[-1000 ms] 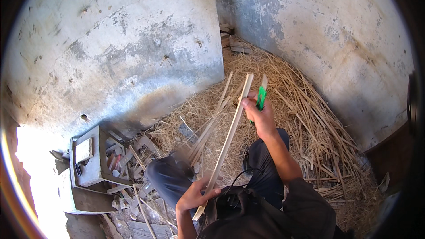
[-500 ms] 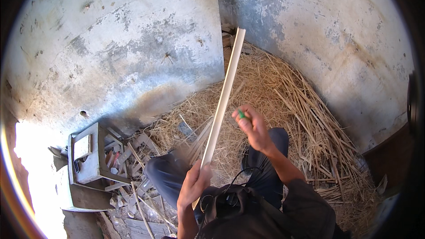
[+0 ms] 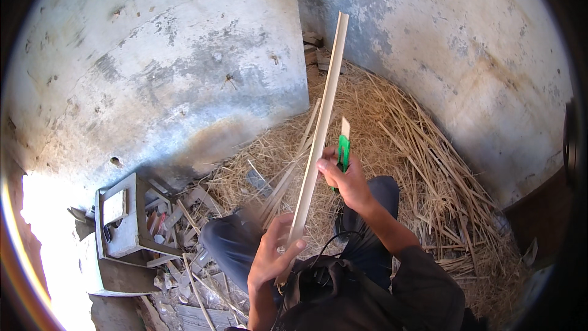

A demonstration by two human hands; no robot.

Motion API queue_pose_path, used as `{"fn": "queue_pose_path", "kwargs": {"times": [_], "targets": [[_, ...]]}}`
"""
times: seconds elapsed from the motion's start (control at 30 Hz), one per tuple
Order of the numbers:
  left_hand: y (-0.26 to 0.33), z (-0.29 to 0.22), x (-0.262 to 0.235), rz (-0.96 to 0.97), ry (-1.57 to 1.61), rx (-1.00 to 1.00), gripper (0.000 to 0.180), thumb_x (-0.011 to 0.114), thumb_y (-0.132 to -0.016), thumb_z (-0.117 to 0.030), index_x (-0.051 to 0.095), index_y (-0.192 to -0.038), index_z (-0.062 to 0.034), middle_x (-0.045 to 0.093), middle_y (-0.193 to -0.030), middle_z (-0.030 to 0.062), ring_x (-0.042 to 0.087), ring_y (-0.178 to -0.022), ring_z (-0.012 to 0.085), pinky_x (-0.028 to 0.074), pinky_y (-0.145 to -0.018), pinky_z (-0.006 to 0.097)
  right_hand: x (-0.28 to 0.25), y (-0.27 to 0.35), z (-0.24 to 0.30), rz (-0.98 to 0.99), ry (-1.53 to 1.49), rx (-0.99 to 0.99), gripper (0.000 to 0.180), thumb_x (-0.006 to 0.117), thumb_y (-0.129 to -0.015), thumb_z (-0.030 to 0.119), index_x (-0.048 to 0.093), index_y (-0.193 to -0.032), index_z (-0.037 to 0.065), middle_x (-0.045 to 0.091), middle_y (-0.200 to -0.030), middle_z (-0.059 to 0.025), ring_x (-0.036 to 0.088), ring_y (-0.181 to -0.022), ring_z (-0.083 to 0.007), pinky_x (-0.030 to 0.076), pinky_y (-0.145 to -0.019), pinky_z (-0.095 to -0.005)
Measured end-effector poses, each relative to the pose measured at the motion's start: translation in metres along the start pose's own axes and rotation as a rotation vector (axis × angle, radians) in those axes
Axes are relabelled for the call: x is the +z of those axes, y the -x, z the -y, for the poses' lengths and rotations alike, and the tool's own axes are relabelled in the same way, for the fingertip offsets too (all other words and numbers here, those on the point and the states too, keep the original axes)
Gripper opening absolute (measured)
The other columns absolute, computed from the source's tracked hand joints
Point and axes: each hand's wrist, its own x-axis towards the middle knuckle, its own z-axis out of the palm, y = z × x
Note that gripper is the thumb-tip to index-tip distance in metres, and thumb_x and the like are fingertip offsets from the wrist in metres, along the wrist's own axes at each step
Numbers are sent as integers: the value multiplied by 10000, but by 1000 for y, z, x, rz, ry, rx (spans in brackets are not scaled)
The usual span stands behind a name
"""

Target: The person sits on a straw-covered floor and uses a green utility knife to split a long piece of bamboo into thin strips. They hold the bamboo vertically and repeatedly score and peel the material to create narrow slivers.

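Walls [image 3: 422, 49]: peeling, stained
Straw [image 3: 380, 101]: heaped against them, sticks [image 3: 453, 187] rightward
Pale strip [image 3: 326, 107]: slanting above the straw
Right hand [image 3: 346, 182]: clamped on green cutter [image 3: 345, 146], thumb against strip
Left hand [image 3: 272, 254]: fingers apart around strip's lower part

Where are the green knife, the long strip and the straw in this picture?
Knife [image 3: 344, 145]: head view, on its green handle.
Strip [image 3: 320, 138]: head view, on its pale face, around mid-length.
Straw [image 3: 383, 147]: head view, on loose stalks in the pile.
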Motion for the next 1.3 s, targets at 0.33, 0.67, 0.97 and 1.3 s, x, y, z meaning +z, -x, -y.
{"fn": "queue_pose_path", "kwargs": {"times": [0.33, 0.67, 0.97, 1.3], "targets": [[11, 1, -7, 25, 65, -297, 314, 480, -1200, -241, 666, -1206, 12, 539, -691, -26, 520, -596, 67, 440, -564, 256, -8, -3, 2, 34, 47, 1, 240, 684, -1074, 243, 652, -1160, 22, 540, -726, 39, 358, -551, -24, 303, -526, -241], [-8, -30, 4, -224, -256, -34, 372, 855, -966, -251, 656, -1151, 4, 651, -818, -2, 571, -729, 77, 487, -658, 281, -5, 18, -12, 278, 723, -579, 384, 767, -992, 435, 733, -1024, 54, 728, -862, -97, 748, -722, -258, 568, -642, -365], [-12, -45, 14, -342, -365, -5, 440, 940, -886, -249, 663, -1095, 23, 668, -784, 44, 560, -724, 85, 499, -653, 308, 3, 22, -12, 326, 883, -704, 345, 819, -947, 464, 777, -1007, 127, 748, -812, -32, 727, -641, -245, 557, -577, -359], [-12, -39, 16, -418, -417, 25, 449, 882, -963, -341, 669, -1041, 46, 637, -665, 22, 526, -624, 36, 452, -553, 272, 1, 18, -9, 275, 905, -774, 329, 833, -933, 463, 794, -1005, 144, 724, -771, -12, 698, -603, -214, 528, -539, -351]]}}
